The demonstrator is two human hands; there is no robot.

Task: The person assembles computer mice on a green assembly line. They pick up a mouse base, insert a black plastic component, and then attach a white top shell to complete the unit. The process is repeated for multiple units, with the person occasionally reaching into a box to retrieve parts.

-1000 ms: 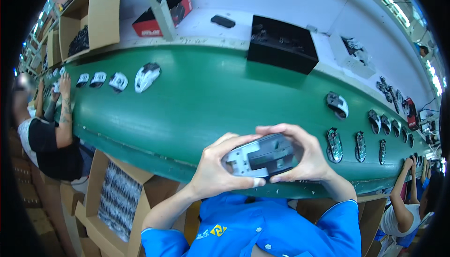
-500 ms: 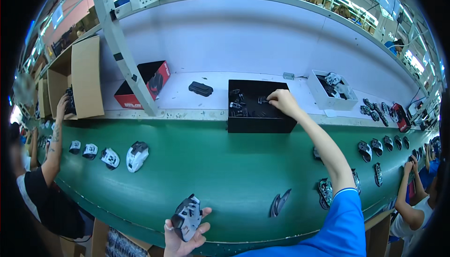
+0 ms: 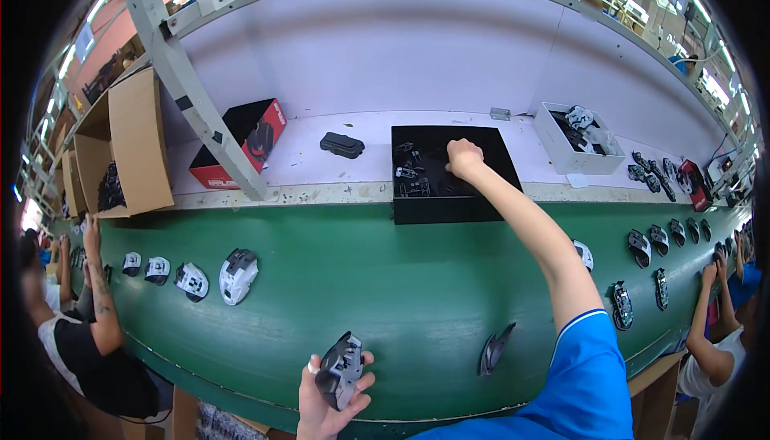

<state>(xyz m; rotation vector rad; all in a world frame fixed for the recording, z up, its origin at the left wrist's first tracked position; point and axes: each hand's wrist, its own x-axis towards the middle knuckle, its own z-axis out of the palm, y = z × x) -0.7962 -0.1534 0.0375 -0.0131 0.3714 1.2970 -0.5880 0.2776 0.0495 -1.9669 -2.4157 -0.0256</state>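
My left hand (image 3: 317,408) is closed round a grey-and-black computer mouse shell (image 3: 345,366), held tilted near the front edge of the green work surface. My right arm reaches across to a black box (image 3: 445,214) on the white shelf. Inside the box, my right hand (image 3: 465,156) has its fingers curled in, knuckles up. Whatever they grip is hidden. Small dark parts (image 3: 411,171) lie in the box's left side. A dark curved piece (image 3: 496,350) rests on the green surface between my arms.
White-and-black mouse shells (image 3: 238,276) sit in a row at left; more shells (image 3: 639,247) and circuit assemblies (image 3: 622,305) lie at right. The shelf bears a red-and-black box (image 3: 216,175), a black case (image 3: 342,145) and a white bin (image 3: 597,164). Co-workers sit at both sides.
My right hand has shifted left within the black box, and its fingers, which pinched a small dark part, are now curled out of sight. The left hand still holds the mouse shell.
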